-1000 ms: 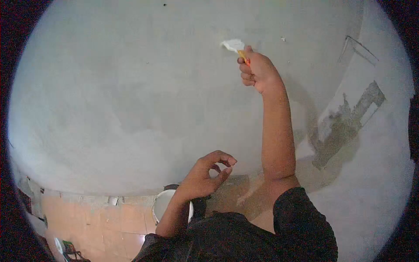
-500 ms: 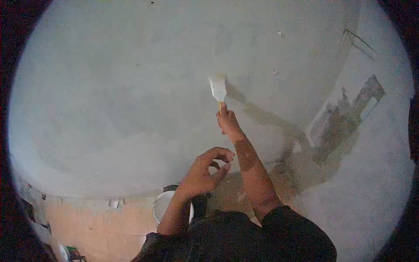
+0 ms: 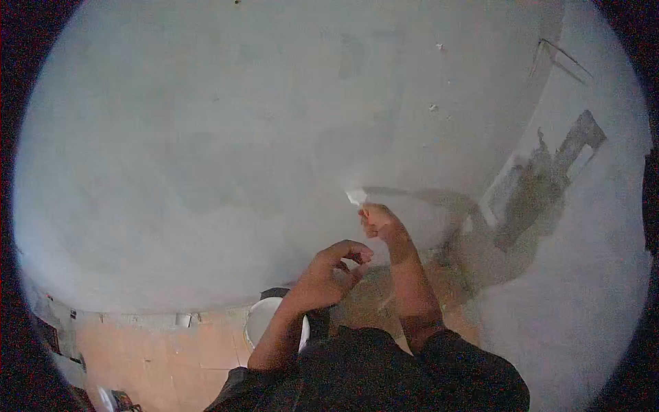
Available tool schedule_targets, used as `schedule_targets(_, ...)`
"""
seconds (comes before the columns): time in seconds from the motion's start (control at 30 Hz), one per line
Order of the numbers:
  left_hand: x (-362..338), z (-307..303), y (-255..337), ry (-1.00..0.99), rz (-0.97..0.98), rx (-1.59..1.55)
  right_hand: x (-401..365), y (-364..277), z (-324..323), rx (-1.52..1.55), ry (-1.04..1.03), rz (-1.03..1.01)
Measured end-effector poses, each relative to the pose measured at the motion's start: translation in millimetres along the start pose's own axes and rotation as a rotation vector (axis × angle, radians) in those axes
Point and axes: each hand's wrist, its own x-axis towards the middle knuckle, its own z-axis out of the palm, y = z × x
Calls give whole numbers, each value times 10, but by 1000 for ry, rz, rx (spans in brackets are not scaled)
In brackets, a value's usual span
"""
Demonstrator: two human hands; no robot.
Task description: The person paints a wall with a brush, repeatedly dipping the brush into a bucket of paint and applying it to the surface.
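A wide paintbrush (image 3: 356, 197) with a white-coated head is in the grip of my right hand (image 3: 381, 223). Its head is close to or against the pale grey wall (image 3: 206, 151), and fingers hide most of the handle. Lower and to the left, my left hand (image 3: 322, 280) hangs in front of the wall with bent fingers and the thumb apart. Nothing shows between them. Below that hand, partly behind my left forearm, stands a white bucket (image 3: 258, 328).
To the right a second wall (image 3: 556, 302) meets the first at a corner and has a dark, rough patch (image 3: 532, 199). Orange-brown flooring (image 3: 158, 350) runs along the wall's foot. Small objects (image 3: 120, 400) lie at the lower left.
My right hand has brought the paintbrush down the wall and slightly right, and the brush now looks tilted and foreshortened. My left hand has stayed nearly in place.
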Motion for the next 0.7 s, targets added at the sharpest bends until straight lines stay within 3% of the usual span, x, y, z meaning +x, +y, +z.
schedule_targets(0.17, -64, 49, 32, -36, -19, 14, -269, -1741, 122, 89, -58, -57)
schedule_targets(0.2, -63, 49, 42, -52, -17, 28, -425, -2002, 200, 55, -27, -145)
schedule_targets(0.33, -80, 59, 45, -91, -37, 0, -1100, -2452, 501, -84, 94, -353)
schedule_targets(0.47, -43, 38, 40, -108, -48, -3, -994, -2162, 431, -178, 224, -402)
schedule_targets(0.5, -10, 89, 85, -114, -64, -6, -833, -2025, 310, -129, 170, -398)
schedule_targets(0.7, 107, 118, 91, -146, -56, -29, 351, -755, 130, -272, 288, -283)
